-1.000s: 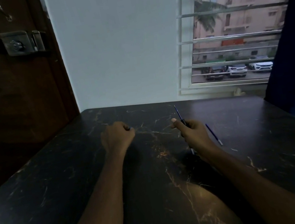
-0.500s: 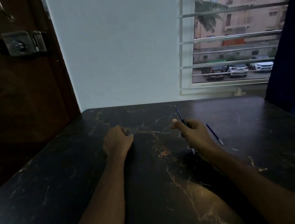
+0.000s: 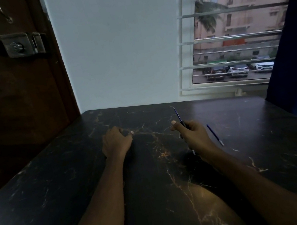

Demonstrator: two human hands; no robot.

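My right hand [image 3: 193,134] is raised a little over the dark marble-pattern table [image 3: 75,173]. It grips a thin blue pen [image 3: 178,114] between thumb and curled fingers. The pen's far end points up and away, and its lower end shows below my wrist. My left hand [image 3: 116,143] rests on the table left of centre with its fingers curled under. Only the thumb tip shows, and I see nothing in this hand. A second thin blue pen refill [image 3: 215,135] lies on the table just right of my right hand.
A white wall stands behind the table's far edge. A brown wooden door [image 3: 13,95] with a metal lock [image 3: 18,44] is at the left. A barred window [image 3: 229,39] and a dark blue curtain [image 3: 294,48] are at the right.
My left hand has shifted slightly toward me on the table, and its thumb tip now shows. My right hand and the pen have hardly moved.
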